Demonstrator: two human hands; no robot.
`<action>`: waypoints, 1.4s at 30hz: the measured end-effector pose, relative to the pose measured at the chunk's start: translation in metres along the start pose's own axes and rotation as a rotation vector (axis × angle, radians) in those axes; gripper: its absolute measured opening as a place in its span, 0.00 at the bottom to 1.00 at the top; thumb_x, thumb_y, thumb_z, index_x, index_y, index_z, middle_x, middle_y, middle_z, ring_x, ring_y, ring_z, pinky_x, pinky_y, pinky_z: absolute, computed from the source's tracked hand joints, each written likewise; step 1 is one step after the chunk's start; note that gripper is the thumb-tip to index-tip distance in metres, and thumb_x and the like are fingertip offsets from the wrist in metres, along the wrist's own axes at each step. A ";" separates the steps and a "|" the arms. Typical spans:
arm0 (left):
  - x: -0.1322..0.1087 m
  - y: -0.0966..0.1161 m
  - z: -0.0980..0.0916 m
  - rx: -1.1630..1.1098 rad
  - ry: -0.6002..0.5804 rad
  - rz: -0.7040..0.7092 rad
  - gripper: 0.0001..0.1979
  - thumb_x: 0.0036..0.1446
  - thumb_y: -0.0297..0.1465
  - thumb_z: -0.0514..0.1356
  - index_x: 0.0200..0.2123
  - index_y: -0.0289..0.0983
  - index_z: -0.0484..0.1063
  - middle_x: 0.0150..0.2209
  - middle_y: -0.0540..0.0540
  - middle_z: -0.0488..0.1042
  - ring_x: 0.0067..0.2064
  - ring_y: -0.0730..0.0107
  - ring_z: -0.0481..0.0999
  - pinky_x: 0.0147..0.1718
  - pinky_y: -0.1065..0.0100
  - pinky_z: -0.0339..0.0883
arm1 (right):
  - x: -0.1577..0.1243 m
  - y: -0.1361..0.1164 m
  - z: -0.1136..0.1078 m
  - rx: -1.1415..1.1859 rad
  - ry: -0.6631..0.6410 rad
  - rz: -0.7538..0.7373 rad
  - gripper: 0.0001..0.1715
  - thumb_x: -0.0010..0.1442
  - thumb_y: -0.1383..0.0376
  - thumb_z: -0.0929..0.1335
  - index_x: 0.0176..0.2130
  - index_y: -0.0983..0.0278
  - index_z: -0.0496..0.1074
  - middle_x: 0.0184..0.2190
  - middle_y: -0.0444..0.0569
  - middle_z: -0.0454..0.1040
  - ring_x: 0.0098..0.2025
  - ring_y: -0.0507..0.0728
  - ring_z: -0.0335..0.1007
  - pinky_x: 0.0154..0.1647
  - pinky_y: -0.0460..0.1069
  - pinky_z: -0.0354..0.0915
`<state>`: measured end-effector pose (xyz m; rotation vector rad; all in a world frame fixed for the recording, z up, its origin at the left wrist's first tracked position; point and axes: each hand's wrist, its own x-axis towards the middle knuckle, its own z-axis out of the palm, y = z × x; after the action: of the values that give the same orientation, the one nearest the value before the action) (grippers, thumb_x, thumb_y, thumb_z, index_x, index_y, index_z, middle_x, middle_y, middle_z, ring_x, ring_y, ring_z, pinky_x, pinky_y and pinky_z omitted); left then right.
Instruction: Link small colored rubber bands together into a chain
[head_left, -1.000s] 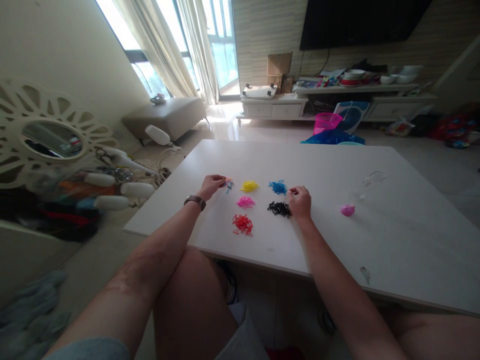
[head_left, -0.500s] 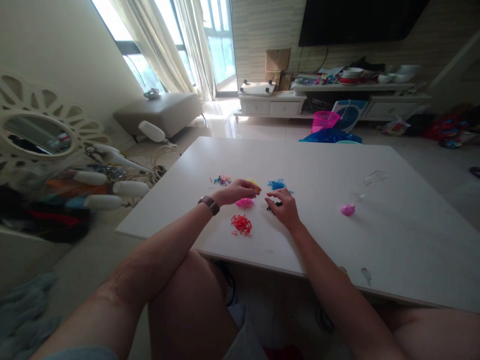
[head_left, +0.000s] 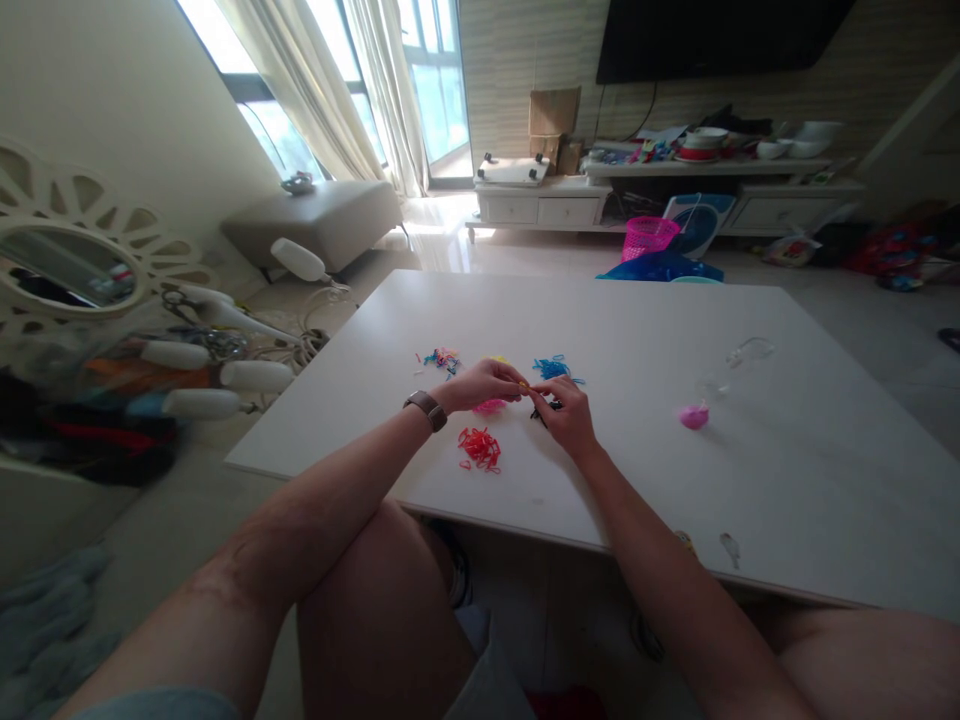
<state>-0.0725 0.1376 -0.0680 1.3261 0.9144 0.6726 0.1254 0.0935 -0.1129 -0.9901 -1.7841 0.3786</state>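
My left hand (head_left: 487,384), with a watch on its wrist, is closed in a pinch on a small yellow rubber band (head_left: 523,386). The fingertips of my right hand (head_left: 568,408) meet it there, pinched on the same band. Little piles of rubber bands lie around both hands: red (head_left: 480,450) nearer me, blue (head_left: 553,369) beyond my right fingers, and a mixed-colour pile (head_left: 442,360) farther left. Pink bands (head_left: 491,406) and yellow bands (head_left: 498,360) show partly behind my left hand. Black bands (head_left: 553,405) are half covered by my right hand.
On the right of the white table (head_left: 637,330) lie a pink object (head_left: 694,416) and a clear plastic piece (head_left: 750,350). A small clear item (head_left: 730,550) sits near the front edge. White lamp shades (head_left: 259,377) stand left of the table.
My fingertips have come together: the right thumb and finger, apart before, now close at the yellow band by my left fingers. The left hand has shifted slightly right.
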 end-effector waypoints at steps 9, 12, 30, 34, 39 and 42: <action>0.001 0.001 0.000 -0.025 -0.022 0.006 0.16 0.45 0.36 0.75 0.33 0.31 0.81 0.32 0.41 0.80 0.35 0.72 0.77 0.40 0.67 0.70 | 0.002 -0.004 -0.002 -0.032 0.097 0.001 0.09 0.65 0.63 0.67 0.32 0.60 0.72 0.28 0.45 0.73 0.33 0.56 0.67 0.34 0.51 0.63; 0.002 -0.001 -0.001 -0.056 -0.019 0.009 0.16 0.45 0.36 0.75 0.33 0.31 0.79 0.33 0.42 0.79 0.35 0.73 0.76 0.39 0.68 0.69 | 0.002 -0.005 -0.003 -0.036 0.137 0.016 0.10 0.65 0.64 0.66 0.31 0.60 0.70 0.28 0.45 0.72 0.33 0.55 0.66 0.33 0.51 0.62; 0.005 -0.008 -0.003 0.208 0.000 0.095 0.16 0.49 0.39 0.72 0.36 0.32 0.83 0.29 0.43 0.78 0.31 0.73 0.74 0.33 0.69 0.68 | 0.001 -0.005 -0.001 -0.020 0.108 0.043 0.10 0.65 0.62 0.66 0.31 0.60 0.69 0.29 0.45 0.71 0.32 0.55 0.66 0.33 0.51 0.63; 0.007 -0.007 -0.004 0.218 0.015 0.111 0.16 0.49 0.41 0.72 0.34 0.32 0.83 0.29 0.44 0.78 0.30 0.73 0.73 0.31 0.70 0.68 | 0.002 -0.005 -0.001 -0.009 0.101 0.041 0.10 0.66 0.61 0.66 0.31 0.60 0.71 0.29 0.45 0.72 0.33 0.55 0.67 0.32 0.51 0.63; 0.010 -0.006 -0.028 0.161 0.300 0.046 0.15 0.45 0.36 0.74 0.32 0.31 0.83 0.29 0.43 0.79 0.30 0.72 0.74 0.34 0.68 0.70 | 0.001 0.001 0.002 0.010 0.100 0.107 0.09 0.64 0.58 0.68 0.40 0.61 0.74 0.33 0.47 0.75 0.33 0.55 0.68 0.31 0.50 0.64; 0.011 -0.011 -0.049 0.237 0.560 -0.016 0.09 0.45 0.32 0.73 0.30 0.32 0.82 0.26 0.44 0.78 0.28 0.71 0.74 0.33 0.67 0.70 | 0.000 0.004 0.003 0.014 0.097 0.113 0.09 0.64 0.58 0.68 0.40 0.61 0.74 0.34 0.47 0.75 0.33 0.55 0.69 0.30 0.50 0.63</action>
<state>-0.1096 0.1700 -0.0803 1.3574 1.4909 0.9704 0.1242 0.0964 -0.1172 -1.0844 -1.6406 0.4061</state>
